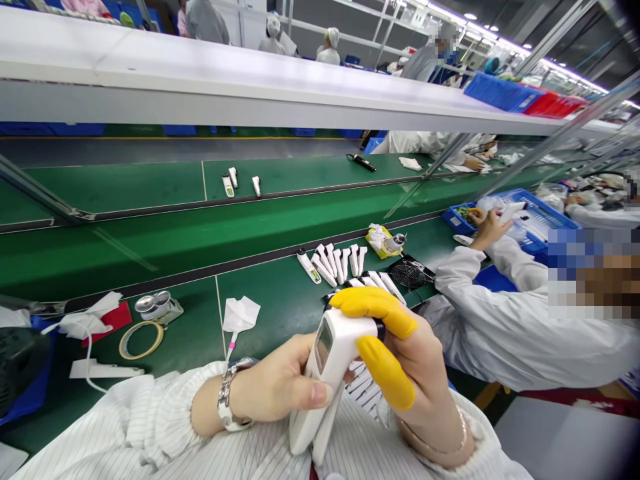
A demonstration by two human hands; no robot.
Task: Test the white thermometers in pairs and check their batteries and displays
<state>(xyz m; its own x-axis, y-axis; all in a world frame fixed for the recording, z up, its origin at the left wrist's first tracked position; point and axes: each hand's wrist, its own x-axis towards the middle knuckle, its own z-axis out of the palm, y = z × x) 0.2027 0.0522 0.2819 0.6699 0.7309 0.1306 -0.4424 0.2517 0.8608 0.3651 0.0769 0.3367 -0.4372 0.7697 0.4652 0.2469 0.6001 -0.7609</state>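
A white handheld thermometer (345,337), its small grey display facing left, is held upright in front of my chest. My left hand (280,383) is closed around its handle, thumb across the front. My right hand (423,360), with yellow finger cots on at least two fingers, grips the head at its dark end. Lower down, the handle shows two white parts with a gap between them. Several similar white thermometers (333,262) lie in a row on the green bench (190,300) beyond my hands. More white pieces (365,387) show partly below my right hand.
Left on the bench are a tape roll (141,341), a metal-topped dispenser (159,307), a red sheet (113,323) and a white cloth (241,313). A yellow basket (383,241) and a black fan (409,273) stand ahead right. A co-worker (530,313) sits close on the right.
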